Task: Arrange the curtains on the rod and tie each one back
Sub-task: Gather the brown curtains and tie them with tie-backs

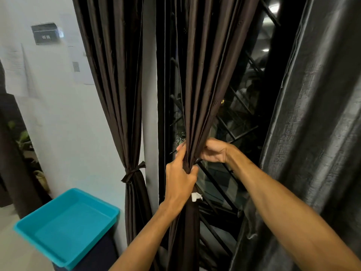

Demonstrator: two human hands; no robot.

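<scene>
Bare forearms enter from below, nearest the lens, and both meet at one grip point.

Grip: left hand [180, 180] is clenched round the dark brown curtain [205, 75], fingers curled behind the bunch and thumb across its front, fabric squeezed to a narrow rope. Right hand [213, 151] sits just above and right of it, touching it, and cups the same bunch from the right. Its fingers pass behind the cloth and are hidden.

Curtain, task item: thin woven fabric with a dull sheen. Above the grip it fans upward into long, sharp vertical pleats. Below the grip it hangs as a tight dark column. A small white fabric tag [196, 196] with a frayed edge sticks out just below the left hand.

Left of the grip: second brown curtain [117, 75], same cloth, already cinched at the waist by a knotted brown tie band [132, 172], ends flared. Between the two, a pale strip of wall.

Lower left of the grip: turquoise rectangular plastic tray [66, 227], smooth, with a raised rim.

Behind the grip: black metal window grille [240, 106], crossed diagonal bars over dark glass with light reflections.

Right of the grip: grey glossy curtain [312, 114], coarse slubbed weave, hanging loose in broad folds.
</scene>
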